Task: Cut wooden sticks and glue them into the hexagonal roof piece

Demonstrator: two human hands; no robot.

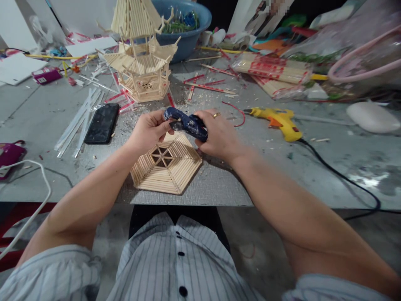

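Observation:
My right hand (217,136) is wrapped round a blue hand cutter (188,123) with a scuffed, rounded head and a dark jaw. At the cutter's left end, my left hand (152,127) is closed in a pinch near the jaw; anything between its fingertips is too small to make out. Below both hands lies a six-sided panel of thin wooden sticks (169,173), with a spoked opening in its middle. Behind them, a pagoda-like model of wooden sticks (144,62) stands upright on the table.
Left of my hands lie a black phone (102,123) and clear glue sticks (79,119). A yellow glue gun (277,119) with a black cord rests at right. Farther back are wrapped stick bundles (272,69), a blue basin (188,29) and a white mouse-like object (372,117).

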